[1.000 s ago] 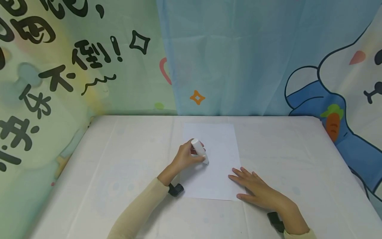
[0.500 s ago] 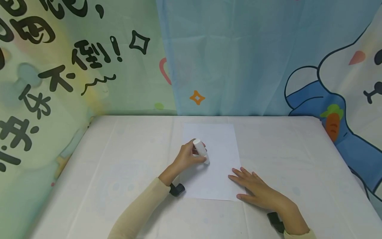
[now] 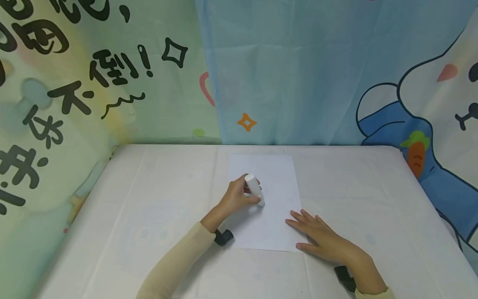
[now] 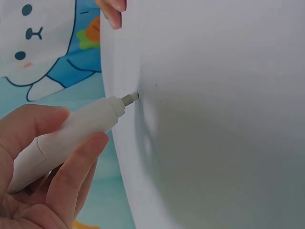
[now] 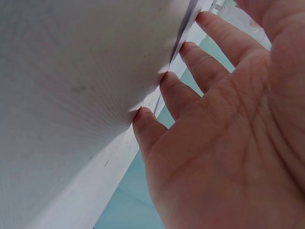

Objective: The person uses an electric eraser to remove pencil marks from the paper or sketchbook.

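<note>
My left hand (image 3: 233, 199) grips a thick white pen-shaped tool (image 3: 254, 185) over the middle of a white sheet of paper (image 3: 276, 178). In the left wrist view the thumb and fingers wrap the white pen-shaped tool (image 4: 81, 131); its stepped nose carries a slim grey tip with a pale end, pointing at the sheet. Whether the tip touches the paper cannot be told. My right hand (image 3: 325, 241) rests with spread fingers on the sheet's lower right edge. In the right wrist view the right hand's fingertips (image 5: 143, 117) press on a white surface.
A white cloth (image 3: 157, 187) covers the table under the sheet. Behind it hang a blue curtain (image 3: 298, 74) with a cartoon figure and a green curtain (image 3: 168, 112) with dark lettering. Black straps with small devices sit on both wrists.
My left hand has slid slightly to the right across the sheet with the white pen-shaped tool. The right hand and the paper have stayed in place.
</note>
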`<act>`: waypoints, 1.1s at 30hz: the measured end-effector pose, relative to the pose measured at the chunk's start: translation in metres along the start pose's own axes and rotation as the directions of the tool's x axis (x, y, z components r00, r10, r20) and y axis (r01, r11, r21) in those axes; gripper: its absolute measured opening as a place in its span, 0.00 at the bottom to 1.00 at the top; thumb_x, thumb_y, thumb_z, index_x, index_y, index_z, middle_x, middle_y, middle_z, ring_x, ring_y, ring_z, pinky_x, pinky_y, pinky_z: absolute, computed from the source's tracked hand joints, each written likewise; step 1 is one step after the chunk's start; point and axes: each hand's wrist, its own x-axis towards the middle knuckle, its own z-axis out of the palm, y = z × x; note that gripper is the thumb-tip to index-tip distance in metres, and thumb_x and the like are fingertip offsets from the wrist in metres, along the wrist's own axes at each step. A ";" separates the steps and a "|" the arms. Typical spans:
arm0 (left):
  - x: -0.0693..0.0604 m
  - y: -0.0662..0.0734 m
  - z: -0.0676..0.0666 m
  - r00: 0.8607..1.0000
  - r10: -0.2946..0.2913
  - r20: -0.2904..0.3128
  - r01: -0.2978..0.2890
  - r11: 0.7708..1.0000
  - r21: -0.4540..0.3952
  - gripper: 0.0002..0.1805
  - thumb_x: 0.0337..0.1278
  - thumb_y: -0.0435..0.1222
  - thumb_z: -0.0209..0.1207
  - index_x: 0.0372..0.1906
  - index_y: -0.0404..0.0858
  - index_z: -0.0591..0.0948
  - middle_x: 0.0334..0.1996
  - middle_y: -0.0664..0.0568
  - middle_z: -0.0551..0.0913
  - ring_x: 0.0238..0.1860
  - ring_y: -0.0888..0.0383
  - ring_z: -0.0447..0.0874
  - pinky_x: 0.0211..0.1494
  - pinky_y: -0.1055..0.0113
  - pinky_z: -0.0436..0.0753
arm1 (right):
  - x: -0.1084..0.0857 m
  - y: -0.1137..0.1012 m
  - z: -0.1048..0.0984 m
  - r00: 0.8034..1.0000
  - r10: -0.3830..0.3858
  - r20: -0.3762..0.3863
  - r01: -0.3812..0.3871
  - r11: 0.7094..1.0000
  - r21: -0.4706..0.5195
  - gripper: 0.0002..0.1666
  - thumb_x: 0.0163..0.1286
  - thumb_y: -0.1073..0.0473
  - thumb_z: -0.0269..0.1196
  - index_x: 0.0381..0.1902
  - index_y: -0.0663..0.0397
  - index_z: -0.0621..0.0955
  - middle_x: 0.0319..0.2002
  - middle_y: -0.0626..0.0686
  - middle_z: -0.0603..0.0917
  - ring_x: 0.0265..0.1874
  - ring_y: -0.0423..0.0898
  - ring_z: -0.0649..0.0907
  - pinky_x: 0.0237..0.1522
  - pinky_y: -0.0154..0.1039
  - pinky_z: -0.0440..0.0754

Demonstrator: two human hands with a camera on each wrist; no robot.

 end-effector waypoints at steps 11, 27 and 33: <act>-0.001 0.001 0.000 1.000 -0.001 0.006 0.001 1.000 -0.002 0.20 0.48 0.24 0.68 0.48 0.29 0.76 0.45 0.38 0.84 0.43 0.46 0.85 0.47 0.69 0.84 | 0.001 -0.002 0.000 1.000 0.005 0.000 -0.005 1.000 0.000 0.37 0.67 0.48 0.63 0.70 0.56 0.69 0.72 0.65 0.61 0.72 0.68 0.54 0.68 0.72 0.45; -0.001 -0.001 -0.002 1.000 -0.027 0.007 0.027 1.000 -0.005 0.21 0.48 0.24 0.68 0.49 0.28 0.75 0.45 0.38 0.84 0.43 0.45 0.85 0.47 0.66 0.84 | 0.000 0.000 0.000 1.000 -0.005 -0.005 0.005 1.000 0.003 0.37 0.68 0.48 0.63 0.70 0.57 0.68 0.72 0.65 0.61 0.72 0.68 0.53 0.69 0.71 0.45; -0.002 -0.001 -0.004 0.999 -0.034 0.006 0.034 0.999 0.023 0.21 0.48 0.25 0.69 0.49 0.29 0.76 0.44 0.39 0.84 0.42 0.47 0.86 0.45 0.67 0.85 | 0.000 0.001 0.001 1.000 -0.002 -0.001 0.002 1.000 0.001 0.36 0.68 0.48 0.63 0.69 0.56 0.69 0.72 0.65 0.61 0.72 0.68 0.53 0.67 0.73 0.46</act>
